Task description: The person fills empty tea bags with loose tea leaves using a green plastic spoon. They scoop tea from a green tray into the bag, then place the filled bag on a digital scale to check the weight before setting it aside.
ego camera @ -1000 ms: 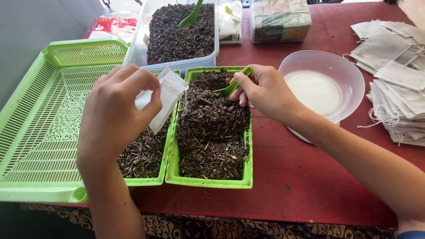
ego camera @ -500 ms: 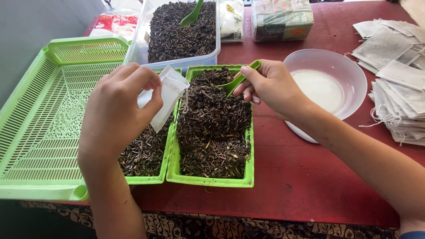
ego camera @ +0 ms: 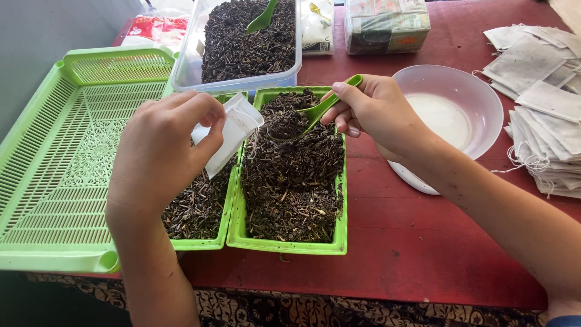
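As seen from beside the table: a person fills a small paper bag with loose dried leaves over two green trays.

Left hand: the left hand (ego camera: 158, 154) pinches an empty white filter bag (ego camera: 233, 130) between thumb and fingers, its mouth held open and tilted toward the scoop, above the seam between the two trays.

Right hand: the right hand (ego camera: 374, 112) grips the handle of a green scoop (ego camera: 324, 108), whose bowl is dug into the leaf pile at the far end of the right tray.

Leaves: the right green tray (ego camera: 339, 200) is heaped full; the left green tray (ego camera: 203, 243), partly hidden by the left hand, holds a thinner layer. A clear tub (ego camera: 242, 82) behind them holds more leaves and a second green scoop (ego camera: 261, 21).

Progress: judging by this moment, the bag looks flat and unfilled, with the scoop still in the pile. The large green mesh basket (ego camera: 54, 157) at the left has nothing in it, while a stack of paper bags (ego camera: 544, 103) lies at the right edge.

Room to move: bag and scoop are near each other, with only tray rims between. A translucent pink bowl (ego camera: 460, 109) sits just beside the right wrist, and the red table (ego camera: 423, 254) shows bare surface toward the near edge.
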